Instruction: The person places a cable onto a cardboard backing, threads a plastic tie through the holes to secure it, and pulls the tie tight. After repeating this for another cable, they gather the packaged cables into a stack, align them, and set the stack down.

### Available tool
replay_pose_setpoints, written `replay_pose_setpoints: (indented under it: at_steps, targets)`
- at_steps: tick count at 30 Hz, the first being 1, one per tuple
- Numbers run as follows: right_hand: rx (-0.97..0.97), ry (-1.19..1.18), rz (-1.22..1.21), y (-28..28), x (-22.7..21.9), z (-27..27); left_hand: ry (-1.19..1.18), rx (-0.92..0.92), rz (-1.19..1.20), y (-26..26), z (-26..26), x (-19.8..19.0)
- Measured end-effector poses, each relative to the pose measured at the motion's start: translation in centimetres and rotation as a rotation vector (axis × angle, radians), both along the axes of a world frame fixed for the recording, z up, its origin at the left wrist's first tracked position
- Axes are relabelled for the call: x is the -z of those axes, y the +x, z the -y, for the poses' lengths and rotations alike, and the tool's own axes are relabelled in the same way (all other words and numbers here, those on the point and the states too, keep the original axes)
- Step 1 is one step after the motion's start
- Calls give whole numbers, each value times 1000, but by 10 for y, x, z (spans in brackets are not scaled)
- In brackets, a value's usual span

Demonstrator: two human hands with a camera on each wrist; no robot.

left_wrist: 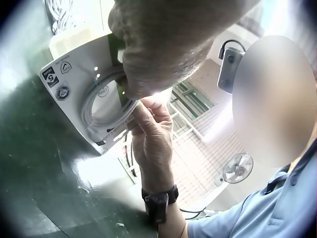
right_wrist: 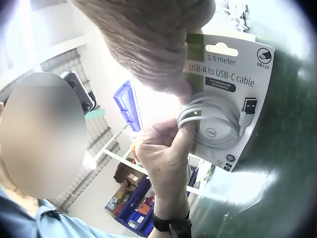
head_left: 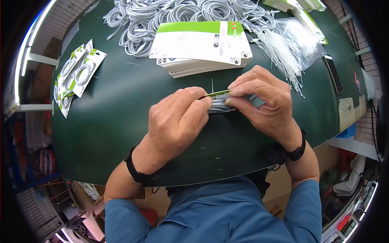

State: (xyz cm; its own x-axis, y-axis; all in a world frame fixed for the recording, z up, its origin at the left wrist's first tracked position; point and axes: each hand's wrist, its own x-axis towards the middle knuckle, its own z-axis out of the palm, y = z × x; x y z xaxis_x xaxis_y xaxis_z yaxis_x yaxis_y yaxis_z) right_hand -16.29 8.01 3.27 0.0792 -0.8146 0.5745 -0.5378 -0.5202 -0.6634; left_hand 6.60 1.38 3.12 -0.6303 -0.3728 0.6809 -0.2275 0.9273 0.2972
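A printed card (right_wrist: 220,74) with a coiled white-grey cable (right_wrist: 218,121) on its face is held between both hands; the USB-A plug shows beside the coil in the right wrist view. From above, the card appears nearly edge-on over the table. The left hand (head_left: 176,119) pinches the card and coil at the left side between thumb and fingers. The right hand (head_left: 265,99) pinches the card's right edge, its thumb near the cable end. In the left wrist view the card (left_wrist: 74,74) shows small punched holes and the cable loop (left_wrist: 89,106).
A stack of cards (head_left: 190,44) stands just beyond the hands. Behind it lies a heap of coiled cables (head_left: 182,12). White zip ties (head_left: 283,52) and a phone (head_left: 333,75) are at the right. Several cards with cables (head_left: 83,73) lie at the left on the green table (head_left: 109,137).
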Motion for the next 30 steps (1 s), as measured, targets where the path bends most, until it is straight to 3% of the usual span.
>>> replay_pose_setpoints:
  at_steps: [12,15,16,19,23,27,30]
  targets:
    - [-28,-11,-20,-7,-1,1,16,14,26,0,2,0]
    - [78,-3,15,-14,-5,2,30,9,16,-1,2,0]
    - [101,-29,45,-17,-4,3,31,6,15,-1,2,0]
    - [146,-251,-209,-26,-16,1,27,0,8,-1,2,-1]
    - [166,-288,-155,-14,-13,-2,36,3,-1,-1,1,0]
    - [415,-233,-58,-38,-13,6,39,5,-7,-3,1,-5]
    - [613,2,-84,-68,-15,9,47,2,-20,-3,-2,-5]
